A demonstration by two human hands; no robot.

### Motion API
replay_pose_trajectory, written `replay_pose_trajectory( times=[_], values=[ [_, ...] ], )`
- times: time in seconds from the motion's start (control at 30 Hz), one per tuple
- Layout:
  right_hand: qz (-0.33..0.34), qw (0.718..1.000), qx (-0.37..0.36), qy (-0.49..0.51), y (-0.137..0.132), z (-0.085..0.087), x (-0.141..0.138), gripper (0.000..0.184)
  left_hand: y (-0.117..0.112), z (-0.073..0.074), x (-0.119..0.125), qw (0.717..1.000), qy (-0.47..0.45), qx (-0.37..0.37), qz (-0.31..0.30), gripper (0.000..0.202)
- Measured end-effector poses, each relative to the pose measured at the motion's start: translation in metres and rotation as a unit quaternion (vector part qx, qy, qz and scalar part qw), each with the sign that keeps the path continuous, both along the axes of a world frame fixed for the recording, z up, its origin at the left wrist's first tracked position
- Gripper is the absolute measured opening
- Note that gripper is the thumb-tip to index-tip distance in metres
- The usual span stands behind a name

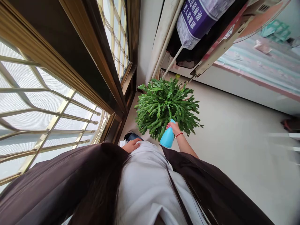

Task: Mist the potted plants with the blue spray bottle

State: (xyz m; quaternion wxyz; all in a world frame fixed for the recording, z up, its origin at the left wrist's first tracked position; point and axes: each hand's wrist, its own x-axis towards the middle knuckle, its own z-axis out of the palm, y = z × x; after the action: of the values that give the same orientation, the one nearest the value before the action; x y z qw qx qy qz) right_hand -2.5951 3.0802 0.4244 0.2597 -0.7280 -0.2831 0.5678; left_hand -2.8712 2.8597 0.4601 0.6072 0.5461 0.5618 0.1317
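A light-blue spray bottle (167,138) is gripped near its top by my right hand (174,127), which has a red string round the wrist. The bottle's head points forward at a large bushy green plant (164,104) with flat, segmented stems. Leaves fill the space just beyond the bottle, and the plant's pot is hidden beneath them. My left hand (132,145) rests against the white shirt (142,162) at my waist, its fingers lying fairly flat with nothing seen in them.
On the left stands a brown-framed window (93,56) with a metal grille (58,115). Pale floor (222,131) stretches to the right. Behind the plant are a purple-and-white printed cover (197,18) on a pole and a bed (253,62). A dark shoe (132,136) shows below.
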Motion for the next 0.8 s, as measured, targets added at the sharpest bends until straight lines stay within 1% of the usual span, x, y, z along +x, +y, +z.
replay_pose_trajectory(
  times=[0.07, 0.17, 0.23, 0.3, 0.37, 0.5, 0.67, 0.8],
  values=[
    [0.005, 1.0, 0.0, 0.01, -0.004, -0.002, 0.0, 0.017, 0.0, 0.001, 0.0, 1.0, 0.001, 0.0, -0.001, 0.056],
    [0.023, 0.999, 0.023, 0.013, -0.012, -0.005, -0.001, 0.017, 0.0, 0.002, 0.0, 1.0, 0.002, 0.001, -0.003, 0.058],
    [0.054, 0.998, 0.035, 0.0, -0.019, -0.005, -0.003, 0.015, 0.0, 0.003, 0.001, 1.0, 0.005, 0.0, -0.003, 0.059],
    [0.09, 0.995, 0.031, -0.016, -0.027, -0.006, -0.007, 0.011, -0.001, 0.002, 0.001, 1.0, 0.01, -0.001, -0.005, 0.059],
    [0.118, 0.992, 0.034, -0.016, -0.034, -0.007, -0.01, 0.012, -0.002, 0.002, 0.002, 1.0, 0.013, -0.002, -0.007, 0.06],
    [0.154, 0.985, 0.083, -0.009, -0.046, -0.016, -0.014, 0.02, -0.004, 0.001, 0.001, 1.0, 0.013, -0.001, -0.006, 0.06],
    [0.197, 0.969, 0.128, -0.076, -0.058, -0.028, -0.016, 0.019, -0.006, 0.001, 0.0, 1.0, 0.019, -0.003, -0.011, 0.06],
    [0.219, 0.957, 0.172, -0.077, -0.07, -0.032, -0.015, 0.024, -0.007, 0.003, 0.0, 0.999, 0.031, -0.003, -0.015, 0.061]
  ],
)
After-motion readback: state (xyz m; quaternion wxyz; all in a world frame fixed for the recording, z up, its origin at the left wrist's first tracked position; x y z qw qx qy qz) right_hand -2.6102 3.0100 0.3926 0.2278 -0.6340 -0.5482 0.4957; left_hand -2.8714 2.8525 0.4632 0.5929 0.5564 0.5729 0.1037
